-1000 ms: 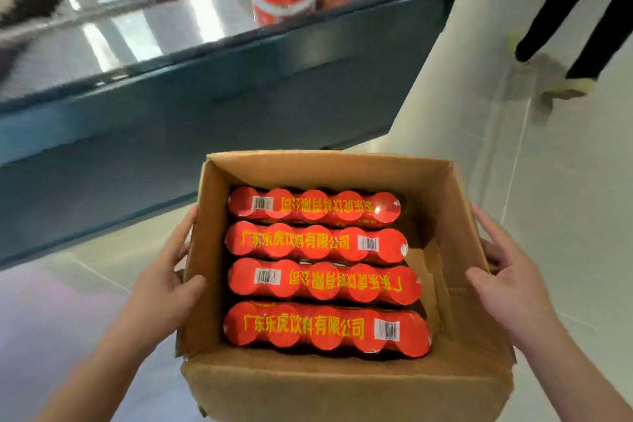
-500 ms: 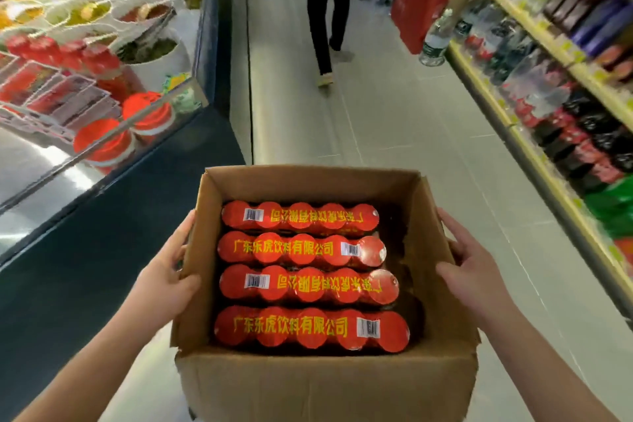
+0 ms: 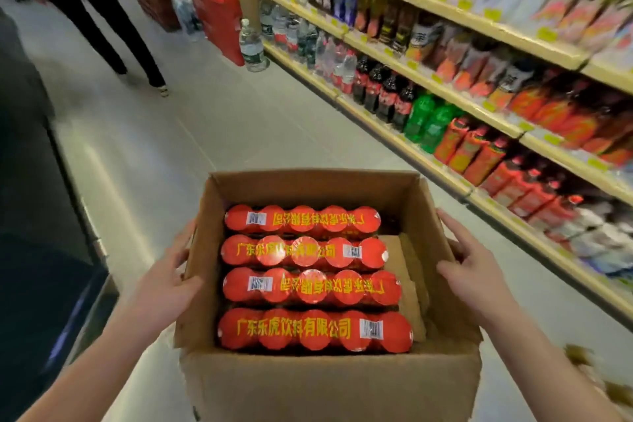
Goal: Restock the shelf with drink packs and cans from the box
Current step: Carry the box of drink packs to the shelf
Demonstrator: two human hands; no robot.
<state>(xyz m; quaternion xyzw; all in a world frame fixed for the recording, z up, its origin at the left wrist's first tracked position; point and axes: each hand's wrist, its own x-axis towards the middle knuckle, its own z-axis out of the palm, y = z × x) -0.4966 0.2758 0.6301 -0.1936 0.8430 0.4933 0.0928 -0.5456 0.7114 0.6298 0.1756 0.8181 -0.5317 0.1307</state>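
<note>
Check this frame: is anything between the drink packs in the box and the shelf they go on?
Nothing visible blocks the way. The drink packs sit uncovered in the open box, both hands on its sides; only bare floor separates it from the shelf.

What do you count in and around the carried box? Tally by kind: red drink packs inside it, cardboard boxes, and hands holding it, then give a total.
Red drink packs: 4
Cardboard box: 1
Hands on the box, left hand and right hand: 2
Total: 7
</note>
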